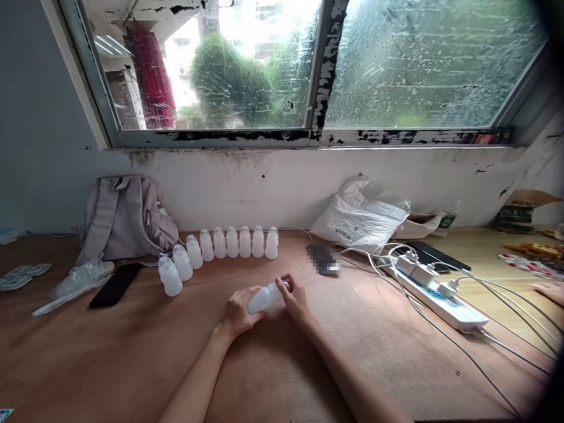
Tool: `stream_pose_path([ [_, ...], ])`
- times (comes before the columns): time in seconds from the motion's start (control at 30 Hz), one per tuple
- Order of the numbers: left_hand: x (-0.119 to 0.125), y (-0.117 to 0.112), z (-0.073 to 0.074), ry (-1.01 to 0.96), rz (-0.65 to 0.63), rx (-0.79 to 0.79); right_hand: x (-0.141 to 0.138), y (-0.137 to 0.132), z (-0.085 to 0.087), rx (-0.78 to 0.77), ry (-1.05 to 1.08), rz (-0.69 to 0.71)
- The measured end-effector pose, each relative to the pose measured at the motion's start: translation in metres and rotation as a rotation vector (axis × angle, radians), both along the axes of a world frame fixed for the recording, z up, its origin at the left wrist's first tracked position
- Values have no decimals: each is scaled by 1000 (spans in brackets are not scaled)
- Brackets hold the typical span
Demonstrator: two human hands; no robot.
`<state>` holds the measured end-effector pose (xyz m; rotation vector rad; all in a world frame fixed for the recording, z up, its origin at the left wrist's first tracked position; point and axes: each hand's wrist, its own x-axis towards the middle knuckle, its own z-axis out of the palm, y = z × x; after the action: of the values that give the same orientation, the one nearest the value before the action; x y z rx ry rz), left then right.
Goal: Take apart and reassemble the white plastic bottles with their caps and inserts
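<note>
Above the middle of the wooden table [282, 364], both my hands are on one small frosted white bottle [261, 301], tilted with its top end to the right. My left hand [240, 311] is closed round the bottle's lower body. The fingers of my right hand [293, 296] are closed at its top end, and they hide most of it. Behind my hands, several similar white bottles [232, 242] stand upright in a curved row, from the front of the backpack towards the wall.
A grey backpack [126, 217], a black phone [115, 286] and a clear plastic bag [81, 276] lie left. Right are a silver mailer bag [363, 214], a blurred dark object [325, 258] and a white power strip [440, 296] with trailing cables. Another person's hand [550, 292] shows at the right edge.
</note>
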<state>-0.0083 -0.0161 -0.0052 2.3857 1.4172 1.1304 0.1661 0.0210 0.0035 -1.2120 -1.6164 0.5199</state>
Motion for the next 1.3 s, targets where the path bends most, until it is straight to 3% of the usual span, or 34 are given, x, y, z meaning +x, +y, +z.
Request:
stream_pose_path([
  [0.13,-3,-2,3,-10,-43,-26,5,0,5,2,-73,63],
  [0.3,-2,-4,9,24,-63,37,7,1,6,-14,-37,20],
  [0.47,3,-1,4,74,-43,109,7,4,5,-48,32,-18],
  [0.93,4,7,0,191,1,302,10,12,0,-329,165,-39],
  [1.3,-2,-2,12,-177,-69,-70,5,7,-1,-202,171,-36],
])
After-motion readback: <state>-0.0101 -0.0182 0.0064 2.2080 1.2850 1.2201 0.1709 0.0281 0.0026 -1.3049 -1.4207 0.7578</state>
